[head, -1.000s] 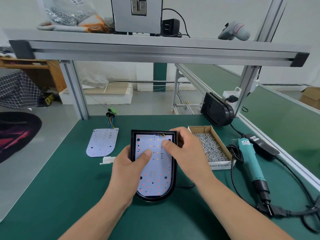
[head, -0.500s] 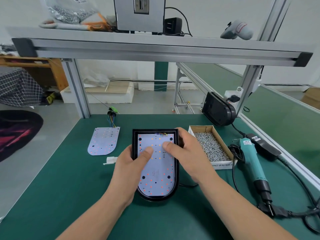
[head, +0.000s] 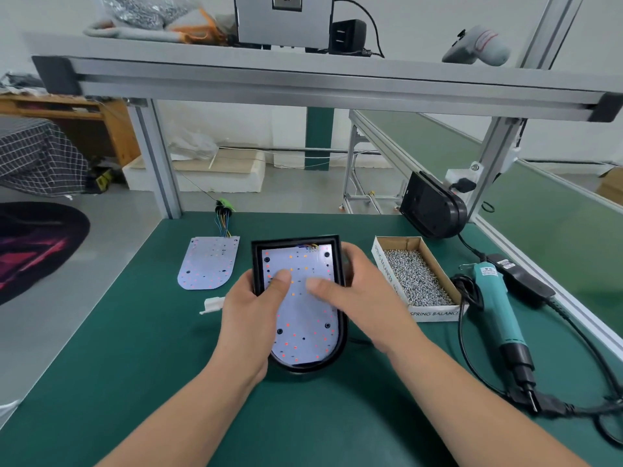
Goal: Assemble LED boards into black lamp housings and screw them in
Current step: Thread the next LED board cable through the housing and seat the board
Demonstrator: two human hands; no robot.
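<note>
A black lamp housing (head: 341, 335) lies on the green table with a white LED board (head: 303, 318) seated inside it. My left hand (head: 249, 308) grips the housing's left edge, its thumb pressing on the board. My right hand (head: 350, 294) wraps the housing's right edge, thumb flat on the board's middle. A second LED board (head: 207, 262) with coloured wires lies loose to the left. A cardboard box of screws (head: 416, 278) stands to the right. A teal electric screwdriver (head: 499, 318) lies beyond the box.
Another black housing (head: 431, 207) leans against the frame post at the back right. A small white plastic part (head: 212, 305) lies left of my left hand. The screwdriver's black cable (head: 573, 392) loops along the right edge. An aluminium shelf (head: 303, 82) spans overhead.
My right thumb has slid down from the board's upper right toward its middle, and my right fingers now wrap the housing's side. The left thumb has shifted slightly up.
</note>
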